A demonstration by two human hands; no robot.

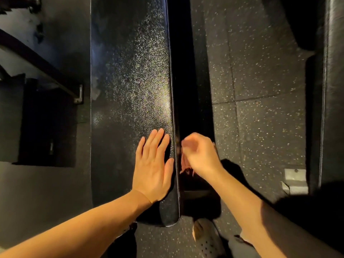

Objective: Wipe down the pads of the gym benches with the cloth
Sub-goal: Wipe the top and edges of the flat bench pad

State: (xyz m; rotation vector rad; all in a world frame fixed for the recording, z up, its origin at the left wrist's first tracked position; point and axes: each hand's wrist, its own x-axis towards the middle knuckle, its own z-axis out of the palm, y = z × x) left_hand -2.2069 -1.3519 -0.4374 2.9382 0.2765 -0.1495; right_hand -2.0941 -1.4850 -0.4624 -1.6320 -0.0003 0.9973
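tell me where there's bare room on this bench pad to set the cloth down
The bench pad is bare beyond the left hand and along its left edge. The floor toward the second bench is open too. It is crowded at the near right edge, where the right hand holds the cloth.

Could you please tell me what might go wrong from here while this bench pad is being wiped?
1. The right hand grips only a small bunched cloth against the side of the pad. Little of it shows, so it may skip patches or slip to the floor.
2. The left hand rests flat on the pad's top near that edge, so the patch beneath it could be missed or smudged afterwards.
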